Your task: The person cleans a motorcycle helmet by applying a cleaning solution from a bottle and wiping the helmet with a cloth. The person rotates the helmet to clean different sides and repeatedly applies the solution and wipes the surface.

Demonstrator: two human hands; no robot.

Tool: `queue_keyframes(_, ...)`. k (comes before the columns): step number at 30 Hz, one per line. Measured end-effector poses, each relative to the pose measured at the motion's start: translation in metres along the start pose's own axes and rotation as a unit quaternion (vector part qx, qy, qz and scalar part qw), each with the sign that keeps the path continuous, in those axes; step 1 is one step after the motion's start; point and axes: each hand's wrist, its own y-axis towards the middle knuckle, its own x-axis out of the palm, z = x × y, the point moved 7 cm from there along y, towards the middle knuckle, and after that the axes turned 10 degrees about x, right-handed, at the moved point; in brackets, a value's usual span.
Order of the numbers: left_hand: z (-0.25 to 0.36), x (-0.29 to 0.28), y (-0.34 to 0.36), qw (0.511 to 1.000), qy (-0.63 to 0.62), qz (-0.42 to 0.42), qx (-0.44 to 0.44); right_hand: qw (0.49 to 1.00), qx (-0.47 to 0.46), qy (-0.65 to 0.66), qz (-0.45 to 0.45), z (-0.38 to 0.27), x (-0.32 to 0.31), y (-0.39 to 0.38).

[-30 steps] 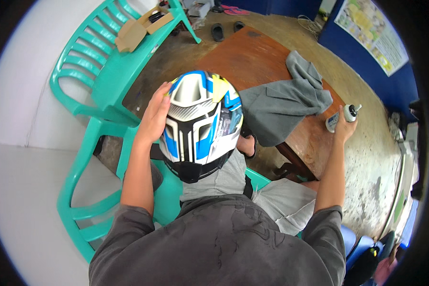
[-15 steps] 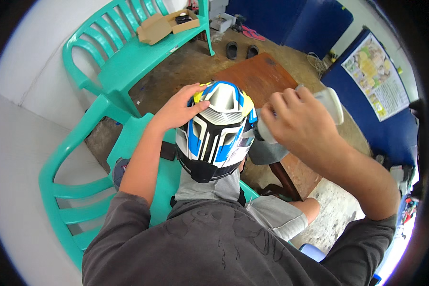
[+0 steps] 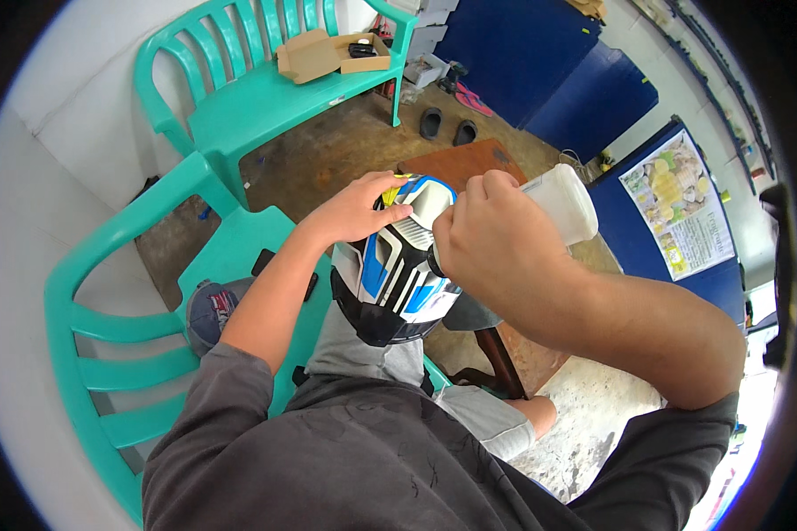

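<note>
A motorcycle helmet (image 3: 383, 296) in white, blue, black and yellow rests on my lap, its dark lower edge toward me. My left hand (image 3: 356, 209) holds its upper left side, thumb and fingers spread over the shell. In my right hand (image 3: 496, 226) is a white plastic bottle (image 3: 565, 205), tilted with its base up to the right and its dark neck end down against or just above the helmet's right side. My fingers hide most of that end, so I cannot see whether anything comes out.
I sit on a green plastic bench (image 3: 217, 257) with a grey cap (image 3: 211, 314) and a dark phone (image 3: 263, 262) at my left. A brown wooden table (image 3: 496, 159) stands ahead. Another green bench (image 3: 266, 104) bears an opened cardboard box (image 3: 363, 60). Black sandals (image 3: 431, 124) lie on the floor.
My right hand has brought the bottle leftward, over the helmet's right side. The helmet leans a little more to the right, and my left hand stays on it. The head view has shifted slightly.
</note>
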Motion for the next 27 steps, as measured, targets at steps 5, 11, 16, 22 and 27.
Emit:
queue_keyframes(5,0.000,-0.001,-0.001,1.000,0.017,0.002,-0.001,0.999,-0.014,0.020,-0.030,0.001,-0.008,0.009)
queue_keyframes(11,-0.001,0.000,-0.001,1.000,0.017,-0.001,-0.010,0.996,-0.018,0.035,-0.083,-0.001,0.000,0.012)
queue_keyframes(16,-0.003,0.000,-0.002,1.000,0.010,-0.006,-0.016,0.995,-0.033,0.043,-0.084,-0.009,0.006,0.016)
queue_keyframes(22,-0.005,0.001,-0.003,1.000,0.012,-0.002,-0.016,0.993,-0.042,0.073,-0.089,-0.010,0.007,0.013)
queue_keyframes(27,-0.007,0.002,-0.002,1.000,0.009,-0.002,-0.012,0.993,-0.041,0.076,-0.079,-0.010,0.005,0.014)
